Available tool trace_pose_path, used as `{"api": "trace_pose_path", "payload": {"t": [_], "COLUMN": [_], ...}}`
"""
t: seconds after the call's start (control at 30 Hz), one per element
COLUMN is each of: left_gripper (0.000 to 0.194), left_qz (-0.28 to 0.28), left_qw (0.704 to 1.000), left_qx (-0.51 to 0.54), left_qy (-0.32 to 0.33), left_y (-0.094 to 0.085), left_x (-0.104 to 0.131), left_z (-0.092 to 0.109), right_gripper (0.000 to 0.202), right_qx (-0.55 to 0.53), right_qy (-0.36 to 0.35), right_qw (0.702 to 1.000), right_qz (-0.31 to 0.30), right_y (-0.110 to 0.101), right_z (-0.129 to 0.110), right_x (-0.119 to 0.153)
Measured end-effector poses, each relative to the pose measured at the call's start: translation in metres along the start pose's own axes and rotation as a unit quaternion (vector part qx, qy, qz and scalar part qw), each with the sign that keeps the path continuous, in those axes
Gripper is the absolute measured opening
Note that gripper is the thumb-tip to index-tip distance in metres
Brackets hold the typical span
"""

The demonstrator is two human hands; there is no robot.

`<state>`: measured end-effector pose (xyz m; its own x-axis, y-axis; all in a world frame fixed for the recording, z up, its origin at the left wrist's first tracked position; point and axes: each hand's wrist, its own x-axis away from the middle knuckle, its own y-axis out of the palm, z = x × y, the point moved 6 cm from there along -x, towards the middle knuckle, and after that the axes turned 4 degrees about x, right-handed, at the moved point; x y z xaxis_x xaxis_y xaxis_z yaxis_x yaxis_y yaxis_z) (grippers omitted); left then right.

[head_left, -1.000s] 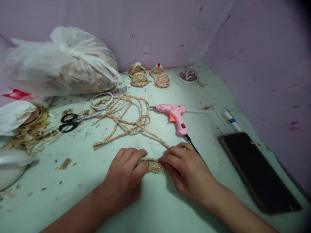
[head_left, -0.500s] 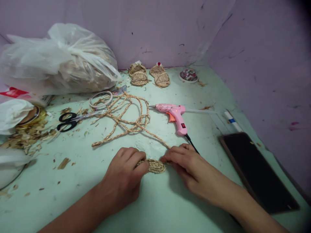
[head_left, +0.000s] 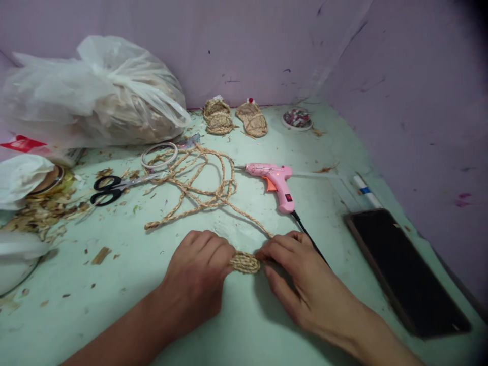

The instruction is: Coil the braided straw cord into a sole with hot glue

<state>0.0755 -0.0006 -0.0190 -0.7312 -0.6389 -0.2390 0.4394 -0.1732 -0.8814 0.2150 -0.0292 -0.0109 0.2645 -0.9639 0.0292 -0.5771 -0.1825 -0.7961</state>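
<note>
A small oval piece of coiled braid (head_left: 246, 262) lies low over the table between my hands. My left hand (head_left: 200, 269) is closed around its left end and hides that part. At the right end, the fingertips of my right hand (head_left: 295, 269) press by the edge, with the thumb a little apart below. A braided straw rope (head_left: 244, 212) runs from a loose tangle into the fingers of my right hand, where its end is hidden. Behind that hand lies a pink glue gun (head_left: 280, 180), its nozzle pointing left at the rope.
Scissors (head_left: 110, 189) and a white ring (head_left: 159, 155) lie left of the rope. Two small woven slippers (head_left: 252, 119) and a dish of beads (head_left: 297, 119) stand by the wall. A phone (head_left: 407, 272) lies right, a stuffed plastic bag (head_left: 114, 96) back left. Straw scraps litter the left.
My left fingers have closed flatter over the coiled piece. The right thumb has moved away from the fingertips, and the right hand has shifted slightly right. The view has moved slightly.
</note>
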Motion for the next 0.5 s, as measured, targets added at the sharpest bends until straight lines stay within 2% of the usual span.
{"api": "trace_pose_path", "payload": {"t": [0.03,0.13,0.23,0.5], "left_gripper": [0.013,0.016,0.012,0.013], "left_qz": [0.001,0.000,-0.016,-0.046], "left_qw": [1.000,0.999,0.998,0.998], "left_qx": [0.007,0.028,0.044,0.043], "left_qy": [-0.011,-0.037,-0.047,-0.012], "left_y": [-0.0001,-0.0010,-0.0011,0.0027], "left_x": [-0.0001,0.0000,-0.0005,-0.0061], "left_z": [-0.0008,-0.0015,-0.0017,-0.0011], "right_gripper": [0.008,0.010,0.007,0.007], "right_qx": [0.011,0.048,0.075,0.106], "right_qy": [0.000,-0.004,-0.013,-0.020], "right_qw": [1.000,0.997,0.995,0.991], "right_qz": [0.017,0.059,0.069,0.083], "right_y": [0.0009,0.0044,0.0069,0.0064], "right_z": [-0.0008,-0.0021,-0.0030,-0.0028], "right_x": [0.0006,0.0006,-0.0014,-0.0019]}}
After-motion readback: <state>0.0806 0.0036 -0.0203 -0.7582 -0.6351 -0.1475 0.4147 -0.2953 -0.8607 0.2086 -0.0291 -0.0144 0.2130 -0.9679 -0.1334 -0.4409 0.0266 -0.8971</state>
